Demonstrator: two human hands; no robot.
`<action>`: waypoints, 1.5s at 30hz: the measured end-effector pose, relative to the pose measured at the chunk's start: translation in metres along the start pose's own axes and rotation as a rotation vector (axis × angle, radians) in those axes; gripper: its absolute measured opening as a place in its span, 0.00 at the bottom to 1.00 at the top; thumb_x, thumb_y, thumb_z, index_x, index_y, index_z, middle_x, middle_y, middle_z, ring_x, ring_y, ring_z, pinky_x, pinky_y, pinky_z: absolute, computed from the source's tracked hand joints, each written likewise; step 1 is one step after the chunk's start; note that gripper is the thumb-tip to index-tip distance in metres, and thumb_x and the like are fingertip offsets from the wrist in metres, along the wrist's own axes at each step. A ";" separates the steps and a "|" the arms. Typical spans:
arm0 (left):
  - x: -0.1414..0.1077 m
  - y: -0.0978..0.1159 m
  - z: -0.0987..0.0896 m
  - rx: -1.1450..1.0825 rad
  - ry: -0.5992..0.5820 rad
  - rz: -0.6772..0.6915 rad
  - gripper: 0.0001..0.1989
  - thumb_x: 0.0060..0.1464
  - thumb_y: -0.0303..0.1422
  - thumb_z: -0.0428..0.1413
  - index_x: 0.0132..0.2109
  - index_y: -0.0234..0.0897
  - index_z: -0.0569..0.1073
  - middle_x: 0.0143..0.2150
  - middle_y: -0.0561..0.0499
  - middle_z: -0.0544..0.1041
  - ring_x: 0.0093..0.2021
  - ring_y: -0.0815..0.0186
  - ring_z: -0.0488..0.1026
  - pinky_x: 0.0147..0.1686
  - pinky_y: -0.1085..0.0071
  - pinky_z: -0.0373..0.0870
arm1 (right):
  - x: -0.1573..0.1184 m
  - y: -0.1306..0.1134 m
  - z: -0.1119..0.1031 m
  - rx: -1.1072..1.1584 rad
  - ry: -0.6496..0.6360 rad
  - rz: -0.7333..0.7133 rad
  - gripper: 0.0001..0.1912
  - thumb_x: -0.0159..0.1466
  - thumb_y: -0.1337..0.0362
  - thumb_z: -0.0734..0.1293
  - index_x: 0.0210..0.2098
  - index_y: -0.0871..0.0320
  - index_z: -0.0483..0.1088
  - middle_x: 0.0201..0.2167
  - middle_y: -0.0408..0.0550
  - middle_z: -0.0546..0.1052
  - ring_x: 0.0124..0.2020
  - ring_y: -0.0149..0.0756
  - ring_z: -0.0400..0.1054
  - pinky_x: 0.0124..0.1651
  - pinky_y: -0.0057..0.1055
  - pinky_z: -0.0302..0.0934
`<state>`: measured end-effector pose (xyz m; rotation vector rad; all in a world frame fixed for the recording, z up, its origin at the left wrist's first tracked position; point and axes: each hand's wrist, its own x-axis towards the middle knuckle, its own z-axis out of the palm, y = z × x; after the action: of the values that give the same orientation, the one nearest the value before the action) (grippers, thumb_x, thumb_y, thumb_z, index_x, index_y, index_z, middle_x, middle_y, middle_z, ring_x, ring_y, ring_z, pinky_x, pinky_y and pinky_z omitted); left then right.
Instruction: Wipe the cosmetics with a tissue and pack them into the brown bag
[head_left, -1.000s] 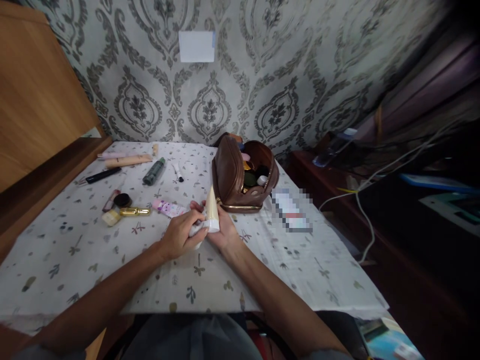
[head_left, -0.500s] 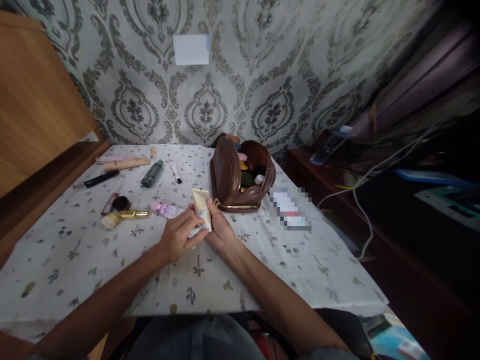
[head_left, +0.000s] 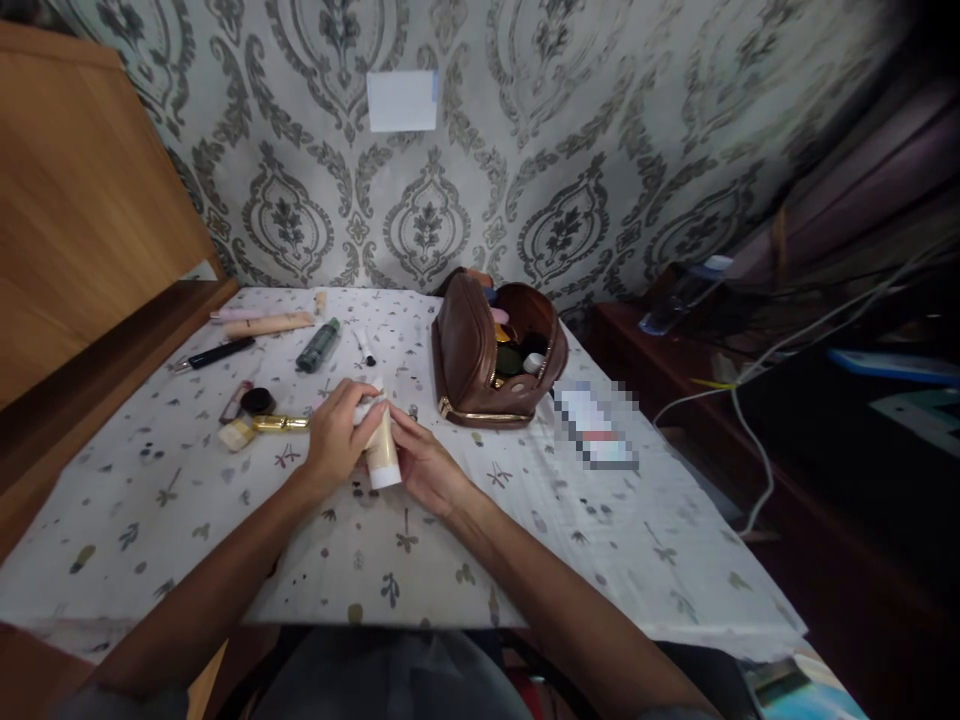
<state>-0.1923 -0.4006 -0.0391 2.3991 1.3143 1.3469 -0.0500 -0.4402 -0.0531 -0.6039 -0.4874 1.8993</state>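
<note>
A cream-coloured squeeze tube (head_left: 383,456) with a white cap is between my hands, above the table; its cap end points toward me. My right hand (head_left: 431,468) is closed round the tube's right side. My left hand (head_left: 333,437) is closed over its upper end, pressing a crumpled white tissue (head_left: 366,408) against it; the fingers partly hide the tissue. Just left of my left hand lie a gold lipstick tube (head_left: 281,424), a round black-lidded jar (head_left: 257,401) and a small cream-coloured container (head_left: 235,434).
An open brown leather cosmetic bag (head_left: 480,365) with several items inside stands beyond my right hand. A dark green bottle (head_left: 318,345), a small white tube (head_left: 365,346), a black pen-like item (head_left: 221,354) and a beige tube (head_left: 270,324) lie farther back. A blurred-out object (head_left: 596,425) lies right.
The tube has been turned over, so its white cap now faces me. My left hand and the tissue have moved to its far end. The pink patterned tube is now hidden by my left hand.
</note>
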 end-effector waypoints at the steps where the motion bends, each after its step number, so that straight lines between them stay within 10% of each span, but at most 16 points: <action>1: 0.001 0.000 -0.001 -0.032 -0.003 -0.006 0.06 0.64 0.35 0.52 0.42 0.38 0.71 0.37 0.50 0.74 0.38 0.62 0.73 0.38 0.67 0.68 | 0.001 -0.001 -0.001 0.011 0.008 -0.012 0.23 0.57 0.66 0.75 0.52 0.53 0.72 0.38 0.41 0.82 0.32 0.33 0.74 0.40 0.33 0.72; 9: -0.014 0.025 0.006 -0.103 -0.098 0.344 0.05 0.64 0.33 0.53 0.40 0.37 0.71 0.32 0.52 0.71 0.33 0.65 0.71 0.33 0.71 0.67 | 0.011 -0.009 -0.010 0.014 0.149 -0.164 0.18 0.48 0.57 0.81 0.29 0.62 0.75 0.24 0.41 0.76 0.27 0.28 0.68 0.33 0.24 0.65; 19: -0.002 0.006 -0.001 0.019 0.060 0.097 0.06 0.64 0.34 0.53 0.42 0.37 0.71 0.35 0.50 0.75 0.36 0.64 0.73 0.37 0.69 0.68 | -0.001 -0.006 -0.001 -0.074 0.112 -0.119 0.27 0.53 0.58 0.77 0.50 0.49 0.69 0.35 0.39 0.78 0.31 0.33 0.70 0.31 0.28 0.65; 27: -0.008 0.015 0.002 0.072 -0.043 0.337 0.07 0.64 0.33 0.52 0.39 0.37 0.72 0.31 0.50 0.73 0.34 0.63 0.72 0.35 0.69 0.67 | 0.005 -0.005 -0.008 -0.240 0.012 -0.237 0.29 0.49 0.58 0.79 0.49 0.50 0.72 0.37 0.41 0.78 0.38 0.35 0.70 0.44 0.29 0.63; 32: 0.001 0.002 -0.004 0.138 0.030 0.154 0.07 0.64 0.34 0.52 0.40 0.38 0.72 0.34 0.49 0.75 0.37 0.62 0.73 0.37 0.69 0.67 | 0.003 0.003 -0.014 -0.510 -0.126 -0.199 0.26 0.54 0.56 0.77 0.51 0.53 0.74 0.36 0.42 0.76 0.39 0.34 0.68 0.45 0.30 0.59; 45: 0.020 -0.010 -0.016 -0.342 0.096 -0.436 0.13 0.59 0.42 0.51 0.35 0.38 0.71 0.33 0.52 0.75 0.37 0.64 0.72 0.39 0.70 0.66 | -0.005 -0.007 0.000 -0.208 -0.094 -0.011 0.36 0.49 0.63 0.80 0.56 0.50 0.69 0.45 0.46 0.78 0.40 0.36 0.74 0.46 0.33 0.64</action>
<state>-0.2057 -0.3849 -0.0212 1.7251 1.3888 1.4248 -0.0426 -0.4424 -0.0480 -0.6468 -0.7537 1.8858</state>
